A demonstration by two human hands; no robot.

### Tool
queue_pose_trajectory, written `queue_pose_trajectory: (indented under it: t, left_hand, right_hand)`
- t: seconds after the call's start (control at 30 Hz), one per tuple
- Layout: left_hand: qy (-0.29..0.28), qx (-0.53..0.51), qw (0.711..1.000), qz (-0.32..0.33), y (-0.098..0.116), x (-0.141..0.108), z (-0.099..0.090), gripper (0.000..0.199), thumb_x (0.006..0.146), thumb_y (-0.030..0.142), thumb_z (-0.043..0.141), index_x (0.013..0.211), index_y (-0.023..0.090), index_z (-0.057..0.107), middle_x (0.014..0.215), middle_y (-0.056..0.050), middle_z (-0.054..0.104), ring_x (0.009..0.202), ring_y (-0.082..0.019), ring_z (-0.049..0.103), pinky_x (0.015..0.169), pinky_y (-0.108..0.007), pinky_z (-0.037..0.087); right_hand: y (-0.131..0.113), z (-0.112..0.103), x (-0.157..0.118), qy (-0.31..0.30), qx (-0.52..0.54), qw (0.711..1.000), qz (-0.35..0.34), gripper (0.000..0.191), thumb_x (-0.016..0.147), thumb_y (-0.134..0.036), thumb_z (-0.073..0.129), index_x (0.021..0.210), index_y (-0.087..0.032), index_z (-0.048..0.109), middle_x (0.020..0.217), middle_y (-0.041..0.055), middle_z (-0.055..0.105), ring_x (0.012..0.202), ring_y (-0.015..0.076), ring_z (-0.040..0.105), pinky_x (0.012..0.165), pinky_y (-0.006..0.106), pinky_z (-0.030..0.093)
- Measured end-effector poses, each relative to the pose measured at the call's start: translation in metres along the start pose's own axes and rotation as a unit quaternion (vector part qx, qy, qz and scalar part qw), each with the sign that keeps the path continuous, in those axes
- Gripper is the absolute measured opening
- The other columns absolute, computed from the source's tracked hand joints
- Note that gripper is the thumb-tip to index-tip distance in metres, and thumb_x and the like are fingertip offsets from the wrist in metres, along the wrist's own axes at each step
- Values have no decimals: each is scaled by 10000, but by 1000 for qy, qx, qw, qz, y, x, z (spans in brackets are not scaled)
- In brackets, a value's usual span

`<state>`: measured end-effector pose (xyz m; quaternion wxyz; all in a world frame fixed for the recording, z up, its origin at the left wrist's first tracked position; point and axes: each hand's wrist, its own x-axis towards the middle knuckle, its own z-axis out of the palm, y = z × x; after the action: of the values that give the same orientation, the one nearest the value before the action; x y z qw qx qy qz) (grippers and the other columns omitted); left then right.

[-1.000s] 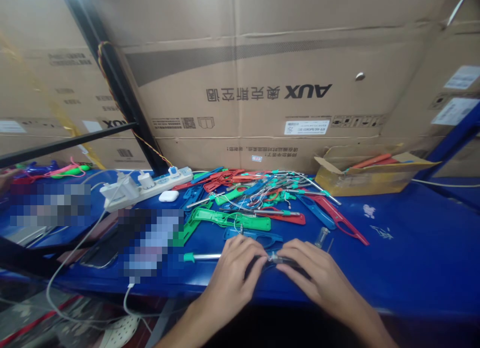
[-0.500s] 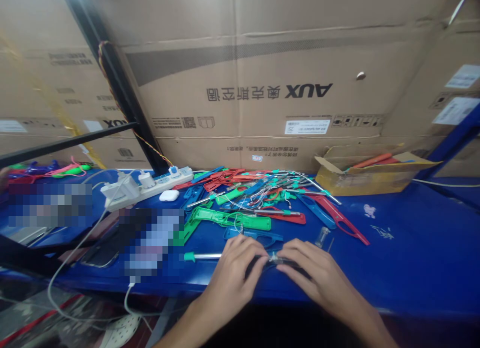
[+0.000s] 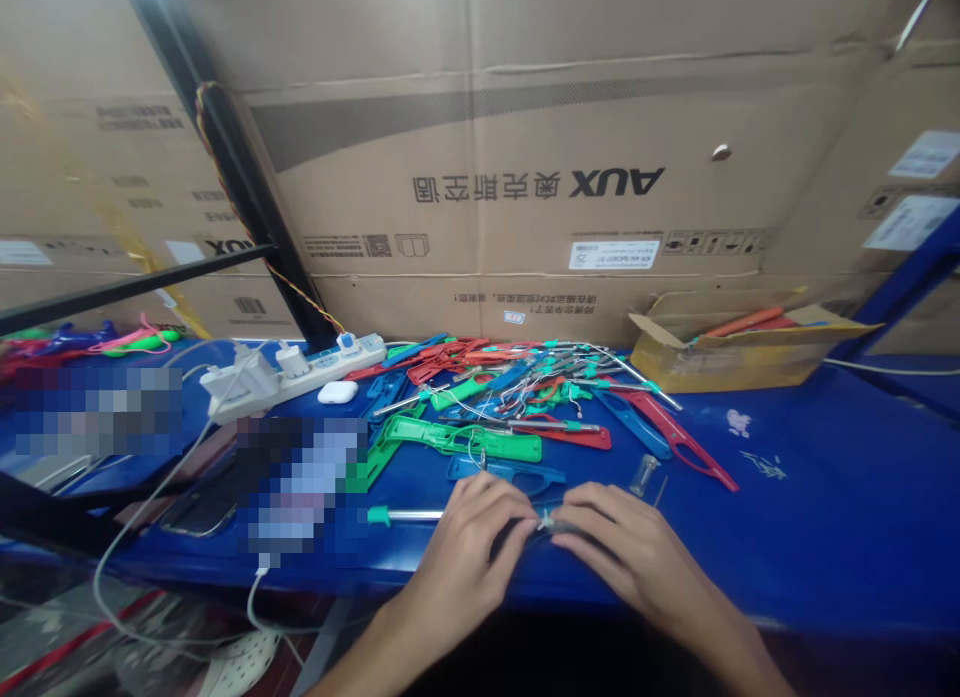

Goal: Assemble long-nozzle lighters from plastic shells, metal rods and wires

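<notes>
You are holding both hands low over the front of the blue worktop, their fingertips nearly meeting. Your left hand is pinching a small pale piece, which is sitting in the narrow gap between the hands. Your right hand is curling its fingers just beside that piece; what they are gripping cannot be told. A metal rod with a green end is lying to the left, its other end disappearing behind your left hand. A blue casing is lying just beyond your hands, and a green casing behind it. A clear cylinder is resting near your right hand, with a thin pin beside it. Farther back, an open cardboard box is standing at the right.
</notes>
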<state>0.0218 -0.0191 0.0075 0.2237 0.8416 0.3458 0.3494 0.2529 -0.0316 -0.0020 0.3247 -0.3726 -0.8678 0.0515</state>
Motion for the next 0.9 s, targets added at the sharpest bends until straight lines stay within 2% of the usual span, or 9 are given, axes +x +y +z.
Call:
queue_pose_trajectory:
  t: [0.17,0.43,0.63,0.9]
  left_hand:
    - [-1,-4,1000,8,-1,-1,0,137,1044,140,534,1014,216,643,1015,-4,696,965,-182,580,913,-358,376]
    - [4,3,1000,14,-2,-1,0,155,1044,120,522,1005,213,641,1008,-1,691,956,-180,567,890,-350,365]
    - [14,10,1000,24,-1,-1,3,172,1036,106,506,971,197,636,955,-16,676,909,-187,561,857,-356,371]
    - [25,2,999,30,-1,-1,5,181,1035,101,496,958,188,635,923,-26,664,884,-190,558,827,-360,369]
  right_hand:
    - [-1,0,1,4,7,1000,-16,137,1057,-264,539,1135,-220,642,1067,52,724,982,200,695,868,347,545]
    - [0,1,0,1,14,1000,-13,162,1060,-262,529,1150,-224,658,1093,58,707,981,193,684,855,333,549]
    - [1,2,0,-7,-4,999,-47,143,1055,-225,543,1161,-210,637,1059,47,727,970,194,687,858,347,531]
    - [-4,2,2,21,-11,998,-52,148,1064,-229,524,1154,-191,636,1061,57,738,981,194,708,855,340,546]
